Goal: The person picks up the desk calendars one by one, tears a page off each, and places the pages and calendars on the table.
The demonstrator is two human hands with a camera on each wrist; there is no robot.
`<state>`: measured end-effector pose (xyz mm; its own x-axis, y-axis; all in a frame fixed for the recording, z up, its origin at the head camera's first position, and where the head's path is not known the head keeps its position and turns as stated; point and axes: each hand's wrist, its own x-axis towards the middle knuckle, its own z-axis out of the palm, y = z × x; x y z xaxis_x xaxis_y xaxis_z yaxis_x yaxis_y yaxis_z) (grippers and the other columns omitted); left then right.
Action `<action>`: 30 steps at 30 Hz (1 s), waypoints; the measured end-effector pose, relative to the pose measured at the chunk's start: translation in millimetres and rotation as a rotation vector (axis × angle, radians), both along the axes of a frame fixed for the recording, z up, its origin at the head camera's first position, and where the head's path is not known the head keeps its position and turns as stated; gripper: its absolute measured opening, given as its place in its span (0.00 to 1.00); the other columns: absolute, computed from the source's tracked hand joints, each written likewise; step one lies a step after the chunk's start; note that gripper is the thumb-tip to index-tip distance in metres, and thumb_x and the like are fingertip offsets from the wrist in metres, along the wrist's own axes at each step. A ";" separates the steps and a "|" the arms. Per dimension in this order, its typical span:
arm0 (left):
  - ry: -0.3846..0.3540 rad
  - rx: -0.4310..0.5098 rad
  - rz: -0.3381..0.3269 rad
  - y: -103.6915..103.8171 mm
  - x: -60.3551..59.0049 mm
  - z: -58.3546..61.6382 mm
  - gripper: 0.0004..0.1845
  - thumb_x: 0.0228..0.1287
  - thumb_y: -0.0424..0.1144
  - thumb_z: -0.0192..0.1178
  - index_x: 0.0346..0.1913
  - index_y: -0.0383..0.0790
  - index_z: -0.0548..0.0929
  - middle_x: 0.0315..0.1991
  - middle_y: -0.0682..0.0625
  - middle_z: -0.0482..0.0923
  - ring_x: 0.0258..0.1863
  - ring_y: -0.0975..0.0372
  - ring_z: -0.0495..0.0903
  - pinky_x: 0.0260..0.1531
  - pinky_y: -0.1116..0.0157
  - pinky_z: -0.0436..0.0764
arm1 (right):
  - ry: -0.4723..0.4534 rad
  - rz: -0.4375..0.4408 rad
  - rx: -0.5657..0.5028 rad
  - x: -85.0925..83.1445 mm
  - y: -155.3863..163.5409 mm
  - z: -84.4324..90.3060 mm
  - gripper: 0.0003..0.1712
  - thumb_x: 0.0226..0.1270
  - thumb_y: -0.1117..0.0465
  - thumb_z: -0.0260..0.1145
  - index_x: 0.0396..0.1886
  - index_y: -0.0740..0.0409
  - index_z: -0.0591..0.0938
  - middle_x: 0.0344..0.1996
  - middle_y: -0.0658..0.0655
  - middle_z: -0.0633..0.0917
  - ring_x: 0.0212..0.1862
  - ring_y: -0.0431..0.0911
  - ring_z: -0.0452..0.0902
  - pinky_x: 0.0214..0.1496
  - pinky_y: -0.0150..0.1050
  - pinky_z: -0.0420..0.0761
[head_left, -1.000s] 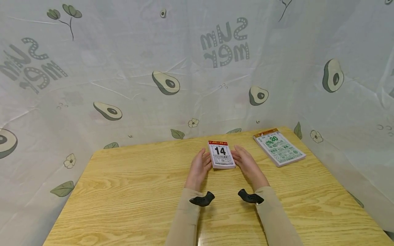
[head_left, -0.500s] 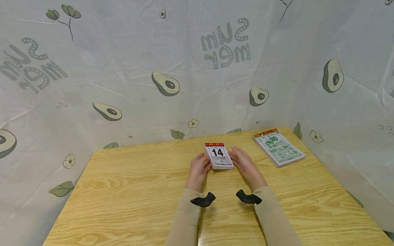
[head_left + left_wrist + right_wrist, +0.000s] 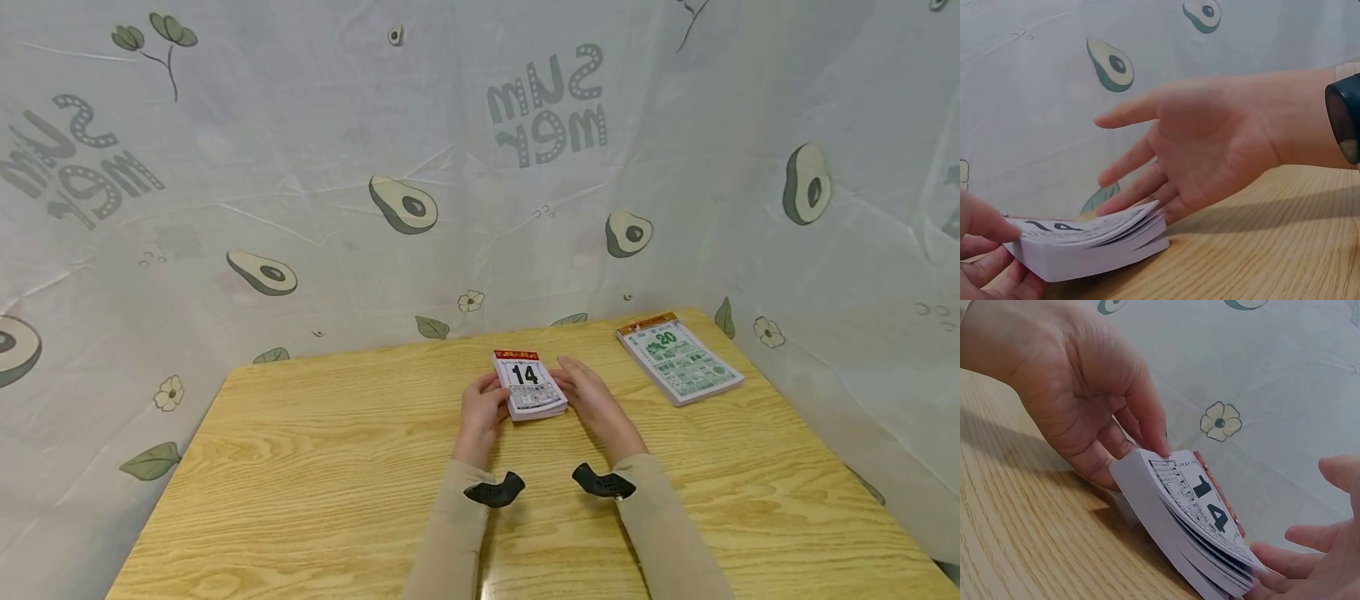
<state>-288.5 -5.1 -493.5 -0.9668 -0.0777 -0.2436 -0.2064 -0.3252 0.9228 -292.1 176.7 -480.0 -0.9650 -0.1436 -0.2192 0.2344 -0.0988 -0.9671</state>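
I see a white calendar pad (image 3: 528,386) with a red top band and a black 14. At two o'clock from it lies a green-printed pad (image 3: 680,358) with an orange band. The bench (image 3: 315,467) is yellow wood grain; the pale backdrop cloth (image 3: 300,167) shows green avocados. My sleeves (image 3: 450,533) are beige.

Beige long sleeves (image 3: 450,533), 2 black wrist cameras (image 3: 492,490)

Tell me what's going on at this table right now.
A person is handling a small tear-off calendar pad showing 14. The left hand grips its left edge, thumb on top, tilting it up off the wooden table. The right hand is open, fingers at the pad's right edge. A second calendar pad showing 20 lies flat to the right.
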 end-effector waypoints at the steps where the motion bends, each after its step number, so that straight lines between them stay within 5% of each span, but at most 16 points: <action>1: -0.002 0.005 0.005 -1.0 0.4 -0.5 0.27 0.60 0.18 0.53 0.65 0.28 0.70 0.59 0.35 0.75 0.45 0.59 0.80 0.39 0.65 0.82 | -0.004 0.003 0.002 -0.1 -0.6 0.0 0.44 0.78 0.42 0.46 0.78 0.63 0.41 0.74 0.70 0.58 0.76 0.58 0.53 0.78 0.50 0.53; 21: 0.075 0.166 -0.026 -25.6 3.7 7.4 0.25 0.61 0.18 0.53 0.63 0.27 0.71 0.48 0.42 0.78 0.34 0.63 0.79 0.33 0.68 0.79 | 0.009 0.001 -0.008 6.2 -11.8 11.0 0.41 0.77 0.43 0.48 0.77 0.61 0.48 0.72 0.68 0.63 0.72 0.57 0.60 0.74 0.50 0.61; 30: 0.064 0.179 -0.030 -26.9 8.0 20.5 0.25 0.61 0.18 0.53 0.63 0.29 0.72 0.46 0.46 0.78 0.34 0.63 0.80 0.32 0.67 0.80 | 0.025 -0.027 0.044 11.5 -14.6 17.7 0.32 0.79 0.51 0.48 0.75 0.60 0.58 0.68 0.65 0.68 0.64 0.52 0.68 0.55 0.35 0.74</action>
<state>-280.5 -32.0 -473.0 -0.9819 -0.0093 -0.1890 -0.1614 -0.4803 0.8621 -280.6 162.1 -462.3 -0.9737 -0.1079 -0.2007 0.2081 -0.0621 -0.9761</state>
